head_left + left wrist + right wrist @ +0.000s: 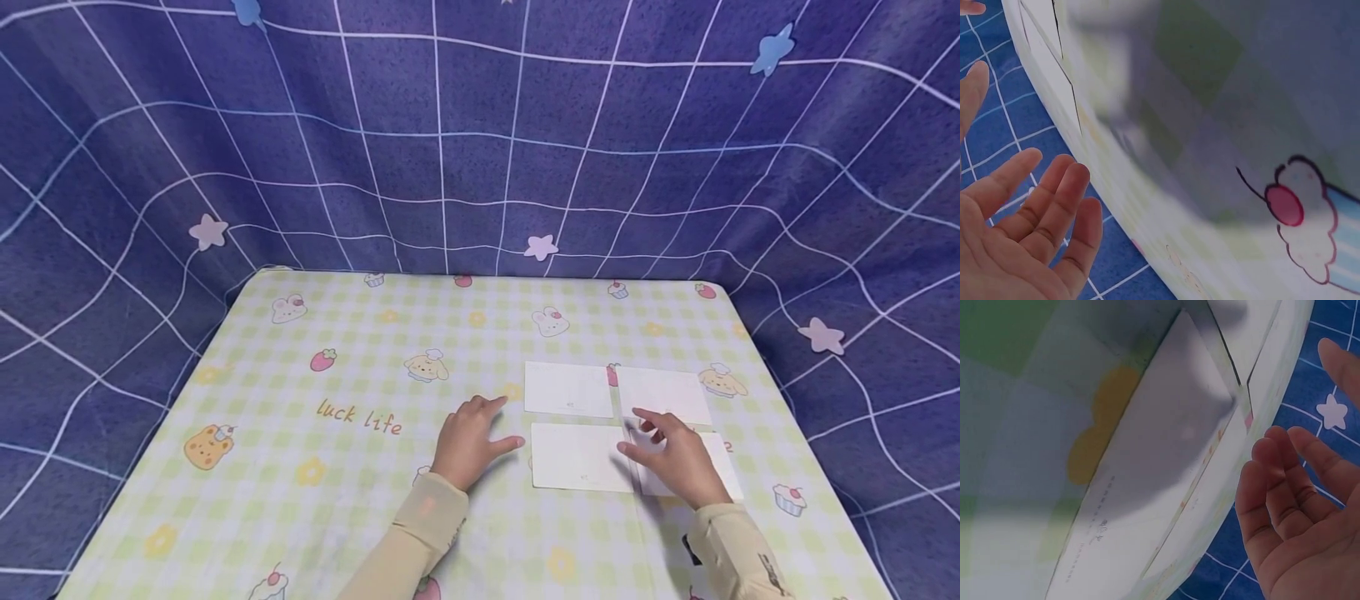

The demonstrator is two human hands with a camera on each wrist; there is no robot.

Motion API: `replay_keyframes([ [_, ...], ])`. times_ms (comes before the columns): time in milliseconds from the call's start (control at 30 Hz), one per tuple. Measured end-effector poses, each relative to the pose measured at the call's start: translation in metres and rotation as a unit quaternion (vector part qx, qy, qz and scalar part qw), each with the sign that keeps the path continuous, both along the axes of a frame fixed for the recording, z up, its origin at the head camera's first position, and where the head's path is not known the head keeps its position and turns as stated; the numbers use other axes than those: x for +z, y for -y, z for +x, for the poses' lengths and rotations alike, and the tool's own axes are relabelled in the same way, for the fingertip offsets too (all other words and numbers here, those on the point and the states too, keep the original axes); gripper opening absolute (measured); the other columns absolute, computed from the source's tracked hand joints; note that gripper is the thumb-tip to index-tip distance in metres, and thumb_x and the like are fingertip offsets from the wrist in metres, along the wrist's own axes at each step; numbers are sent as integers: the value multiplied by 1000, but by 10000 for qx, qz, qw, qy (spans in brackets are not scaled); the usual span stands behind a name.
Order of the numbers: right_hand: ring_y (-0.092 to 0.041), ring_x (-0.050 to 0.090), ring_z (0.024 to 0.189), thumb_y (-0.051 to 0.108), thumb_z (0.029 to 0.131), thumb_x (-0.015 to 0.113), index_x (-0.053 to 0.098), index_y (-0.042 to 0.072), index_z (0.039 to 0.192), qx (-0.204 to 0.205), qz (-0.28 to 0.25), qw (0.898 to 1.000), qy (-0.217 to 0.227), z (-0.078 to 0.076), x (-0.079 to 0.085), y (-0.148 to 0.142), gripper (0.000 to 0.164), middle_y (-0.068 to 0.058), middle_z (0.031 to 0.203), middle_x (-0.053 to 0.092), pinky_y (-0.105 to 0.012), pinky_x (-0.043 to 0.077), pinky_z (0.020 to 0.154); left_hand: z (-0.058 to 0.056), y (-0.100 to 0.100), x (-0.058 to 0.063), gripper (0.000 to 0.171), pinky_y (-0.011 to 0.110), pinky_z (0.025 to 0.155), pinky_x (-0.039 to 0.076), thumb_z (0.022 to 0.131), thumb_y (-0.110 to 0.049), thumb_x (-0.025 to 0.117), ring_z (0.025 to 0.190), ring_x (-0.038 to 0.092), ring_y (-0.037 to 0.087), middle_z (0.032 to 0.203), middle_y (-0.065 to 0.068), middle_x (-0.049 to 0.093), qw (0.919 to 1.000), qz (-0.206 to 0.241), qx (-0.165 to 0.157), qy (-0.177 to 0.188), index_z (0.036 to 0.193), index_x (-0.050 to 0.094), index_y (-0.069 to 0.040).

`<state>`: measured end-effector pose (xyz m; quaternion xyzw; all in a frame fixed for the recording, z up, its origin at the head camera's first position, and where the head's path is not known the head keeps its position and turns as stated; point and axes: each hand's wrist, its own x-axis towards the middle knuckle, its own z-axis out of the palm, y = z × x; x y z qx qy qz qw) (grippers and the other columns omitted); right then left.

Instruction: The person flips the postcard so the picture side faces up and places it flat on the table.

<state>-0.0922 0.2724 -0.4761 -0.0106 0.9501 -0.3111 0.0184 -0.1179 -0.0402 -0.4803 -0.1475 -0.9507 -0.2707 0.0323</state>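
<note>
Closest to the camera are two beige sleeves (408,537), poking in from the bottom edge, one near the middle and one toward the lower right. The left hand (468,442) sits just below center, totally free, thumb and fingers spread apart and holding nothing. The right hand (671,454) is at lower right, also not gripping anything, fingers loosely bent over the right-hand pair of cards; honestly can't tell if a fingertip touches one.

So the white cards: four of them lying flat, right of center, in a two-by-two layout with thin gaps. There's an upper left card (567,389), an upper right card (663,393), a lower left card (577,458) and a lower right card (656,483) partly hidden by the right hand. They're on a bench (247,492) with a green-and-white checked cloth, and a dark blue grid-line curtain (480,92) fills the top.
</note>
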Motion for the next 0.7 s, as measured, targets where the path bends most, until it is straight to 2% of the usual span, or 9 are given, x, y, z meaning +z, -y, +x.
replay_keyframes([
  [700,-22,56,86,32,80,87,62,-2,134,127,231,9993,272,-1,-7,8,68,-7,102,63,-38,44,73,6,-20,-3,72,42,87,50,75,-44,88,103,61,25,113,8,65,9988,-355,-283,204,133,66,-7],
])
